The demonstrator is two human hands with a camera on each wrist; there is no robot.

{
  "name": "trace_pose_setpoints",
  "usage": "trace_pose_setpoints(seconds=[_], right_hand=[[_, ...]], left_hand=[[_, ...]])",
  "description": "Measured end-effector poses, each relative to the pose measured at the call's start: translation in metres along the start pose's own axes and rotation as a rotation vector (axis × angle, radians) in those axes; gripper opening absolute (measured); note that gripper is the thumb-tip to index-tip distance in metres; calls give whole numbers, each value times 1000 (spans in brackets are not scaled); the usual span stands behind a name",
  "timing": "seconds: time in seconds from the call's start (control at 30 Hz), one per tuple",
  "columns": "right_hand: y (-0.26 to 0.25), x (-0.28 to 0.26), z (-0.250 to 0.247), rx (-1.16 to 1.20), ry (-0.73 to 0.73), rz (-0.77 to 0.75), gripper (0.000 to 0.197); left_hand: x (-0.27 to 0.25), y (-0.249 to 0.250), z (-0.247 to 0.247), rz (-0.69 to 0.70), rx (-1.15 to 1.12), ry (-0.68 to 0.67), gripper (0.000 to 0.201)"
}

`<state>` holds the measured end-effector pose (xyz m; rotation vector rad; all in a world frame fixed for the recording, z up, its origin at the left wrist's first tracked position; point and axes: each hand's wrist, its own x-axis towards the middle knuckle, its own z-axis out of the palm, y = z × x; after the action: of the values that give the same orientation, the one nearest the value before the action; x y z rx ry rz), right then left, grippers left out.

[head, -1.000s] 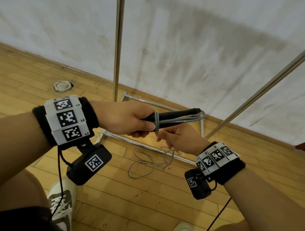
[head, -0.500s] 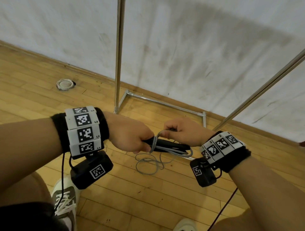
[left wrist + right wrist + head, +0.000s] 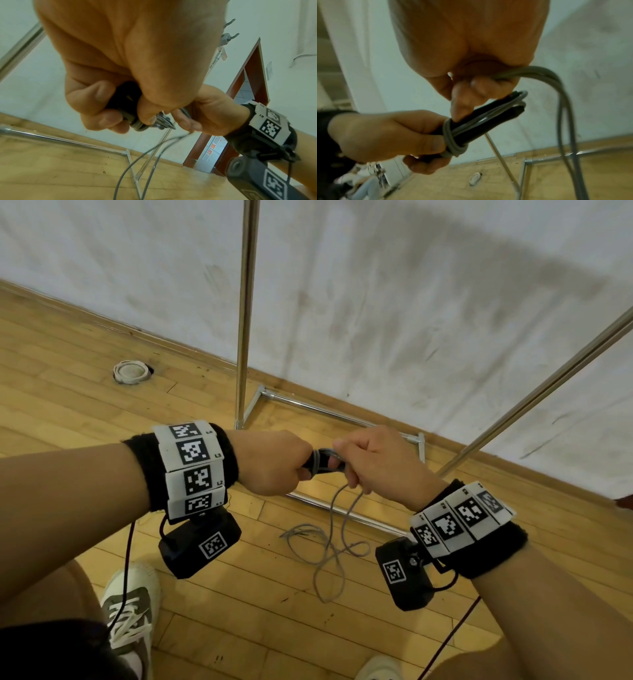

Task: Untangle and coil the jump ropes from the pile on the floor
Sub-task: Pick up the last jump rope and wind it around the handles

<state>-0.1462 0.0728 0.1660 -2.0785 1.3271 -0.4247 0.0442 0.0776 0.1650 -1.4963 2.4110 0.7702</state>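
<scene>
My left hand [image 3: 274,462] grips the two black jump rope handles [image 3: 488,121] held together, pointing right. Several turns of grey cord [image 3: 452,140] are wound round them just past my left fingers [image 3: 426,143]. My right hand [image 3: 373,460] sits right beside the left, over the handles, and pinches a doubled length of the grey cord [image 3: 539,73]. From that hand the cord hangs down to a loose tangle on the floor [image 3: 325,546]. In the left wrist view the handles [image 3: 123,97] show dark inside my fist.
A chrome rack stands ahead, with an upright pole [image 3: 245,313], a slanted pole [image 3: 534,398] and base bars [image 3: 342,412] on the wooden floor by a stained white wall. A white ring [image 3: 132,371] lies at left. My shoe [image 3: 130,607] is at bottom left.
My right hand has carried the cord over the handles and closed in against the left hand. The handles, visible at full length before, are now mostly covered by both hands.
</scene>
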Motion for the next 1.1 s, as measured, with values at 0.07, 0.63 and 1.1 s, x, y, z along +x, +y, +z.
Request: trace_pose_setpoints(seconds=[0.07,0.63,1.1], right_hand=[[-2,-3,1,159,-37,56,30],[-4,-14,-2,548,215,-97,25],[14,-19,-5,424,63,-206,36]], left_hand=[[1,1,0,-18,-26,64,11],[-7,3,-28,135,-364,413,17],[-25,8,-33,290,-582,218,15]])
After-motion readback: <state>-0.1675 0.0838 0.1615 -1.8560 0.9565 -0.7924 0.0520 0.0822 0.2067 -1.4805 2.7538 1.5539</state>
